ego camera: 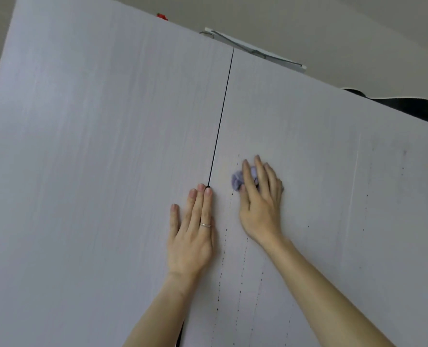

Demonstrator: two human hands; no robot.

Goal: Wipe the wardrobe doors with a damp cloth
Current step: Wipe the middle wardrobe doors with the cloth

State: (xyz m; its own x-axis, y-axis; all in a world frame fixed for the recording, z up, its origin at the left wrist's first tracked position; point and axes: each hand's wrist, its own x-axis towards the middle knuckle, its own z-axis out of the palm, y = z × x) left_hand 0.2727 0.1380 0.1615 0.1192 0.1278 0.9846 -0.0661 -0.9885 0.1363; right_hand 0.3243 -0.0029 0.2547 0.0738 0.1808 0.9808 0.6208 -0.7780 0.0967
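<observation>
wardrobe doors (107,146): two big pale woodgrain panels filling pretty much the whole view, long axis running up and down, tilted a bit because of the head angle. Right door (308,146) is the one getting the attention.

seam (223,108): thin dark gap between the two doors, running from about 12 o'clock at the top edge down toward 6 o'clock, passing just under the left fingertips.

drip trails (224,246): dotted lines of dark specks running down the right door at 6 o'clock from the cloth, parallel to the seam. Looks like water runs, can't be sure.

left hand (192,236): flat and spread on the left door, fingers pointing to 12 o'clock, holding nothing, index finger right at the seam. My guess is it's bracing the door.

right hand (260,204): palm down on the right door, fingers half curled over the cloth and pressing it to the panel. This is the working hand, obviously the nearer one.

cloth (238,181): small lilac wad, bunched so no real long axis, poking out at 10 o'clock from under the right fingers, at 2 o'clock from the left hand.

next move (guess): most of the unwiped door sits at 12 o'clock above the cloth, so the stroke probably goes up along the grain.

ring (205,224): thin band on a left finger.
</observation>
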